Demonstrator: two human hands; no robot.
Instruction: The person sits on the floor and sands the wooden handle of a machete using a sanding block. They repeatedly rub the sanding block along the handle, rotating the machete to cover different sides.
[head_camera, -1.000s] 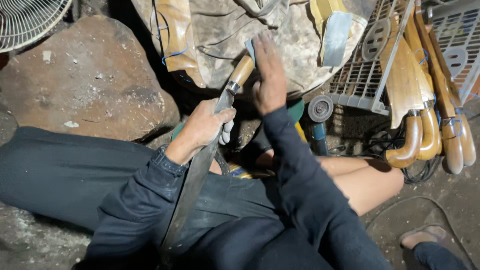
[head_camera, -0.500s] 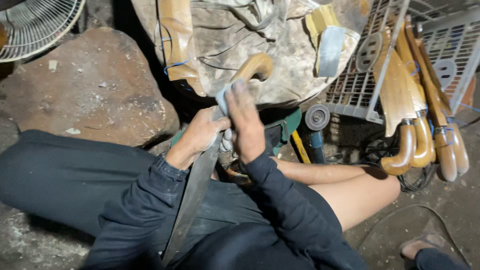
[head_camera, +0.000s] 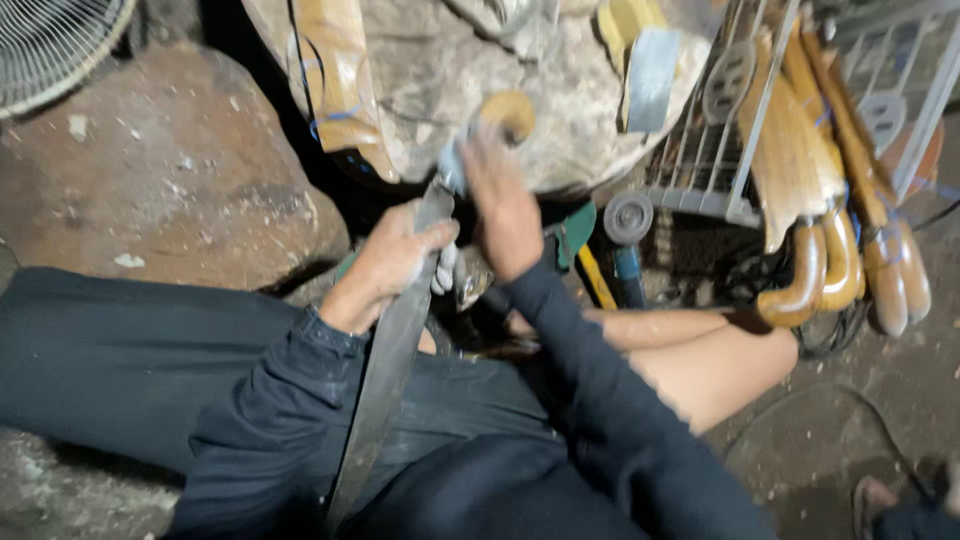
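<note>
Since half a second ago the right hand (head_camera: 505, 205) has slid up the long blade (head_camera: 385, 385) toward its curved wooden handle (head_camera: 505, 112), which now shows clear above the fingers, while the left hand (head_camera: 395, 255) has stayed at its grip lower down. The left fingers are wrapped tight around the flat of the blade just below the handle; the right hand is blurred, fingers together and laid over the handle's neck, and whether they close around it cannot be told. The blade runs from the person's lap, over the dark trousers, up and to the right, its handle end just in front of the pale worn sack (head_camera: 450, 70). Room is tight: a large reddish rock (head_camera: 170, 190) sits close on the left, the sack straight ahead, and a wire rack (head_camera: 700, 170) with a bundle of finished wooden-handled blades (head_camera: 820, 220) crowds the right, near the bare knee (head_camera: 740, 360). The only open ground lies lower right. The blade is dull grey and broad, widening toward the lap; the handle is pale brown, hooked at its tip
</note>
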